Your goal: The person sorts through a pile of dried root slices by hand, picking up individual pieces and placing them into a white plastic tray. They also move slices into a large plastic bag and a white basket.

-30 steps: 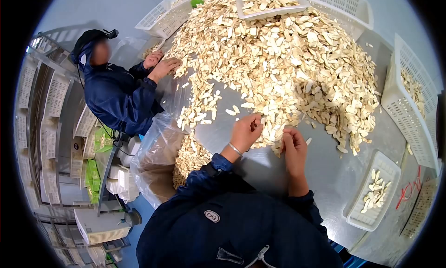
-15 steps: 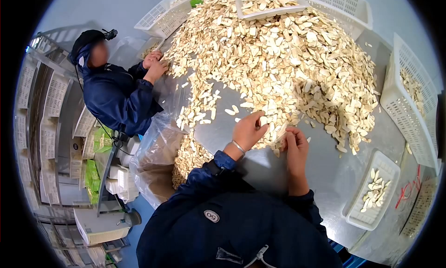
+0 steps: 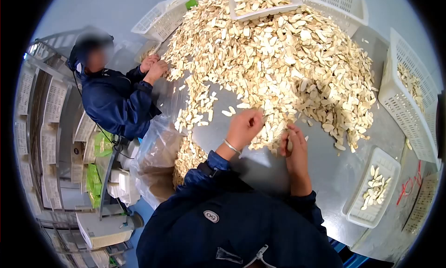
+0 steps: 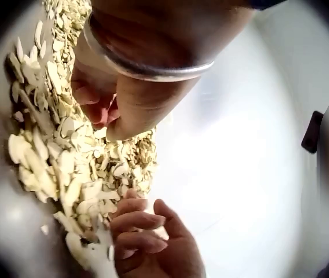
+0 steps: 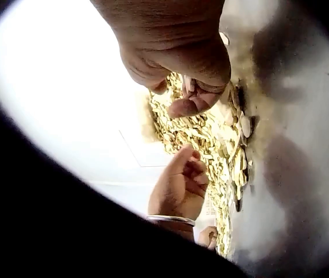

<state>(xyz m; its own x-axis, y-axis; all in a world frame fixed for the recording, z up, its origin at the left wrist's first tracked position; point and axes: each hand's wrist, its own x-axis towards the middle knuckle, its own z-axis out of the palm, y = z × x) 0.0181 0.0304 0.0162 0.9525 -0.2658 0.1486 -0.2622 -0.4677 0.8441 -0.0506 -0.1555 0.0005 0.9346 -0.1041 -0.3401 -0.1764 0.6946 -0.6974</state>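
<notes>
A large heap of pale, flat, oval dried slices (image 3: 260, 68) covers much of a metal table (image 3: 260, 170). At the heap's near edge is my left hand (image 3: 245, 127), fingers curled and thumb close to the fingertips, over the slices; I cannot tell if a slice is between them. A bracelet (image 4: 147, 72) rings that wrist. My right hand (image 3: 296, 149) is just to the right, palm turned inward. It holds a pale slice (image 3: 290, 145) between thumb and fingers, also seen in the left wrist view within the right hand (image 4: 158, 240).
Another person (image 3: 118, 96) works at the heap's left side. A plastic-lined sack (image 3: 155, 166) of slices stands left of me. At right are a shallow white tray (image 3: 360, 212) with several slices, a white basket (image 3: 395, 101) and red cord (image 3: 409, 186). A tray (image 3: 269, 12) sits atop the heap.
My hands have stayed at the heap's near edge, with small finger movements. A slice now shows in my right hand. The other person has drawn one hand back and turned their head.
</notes>
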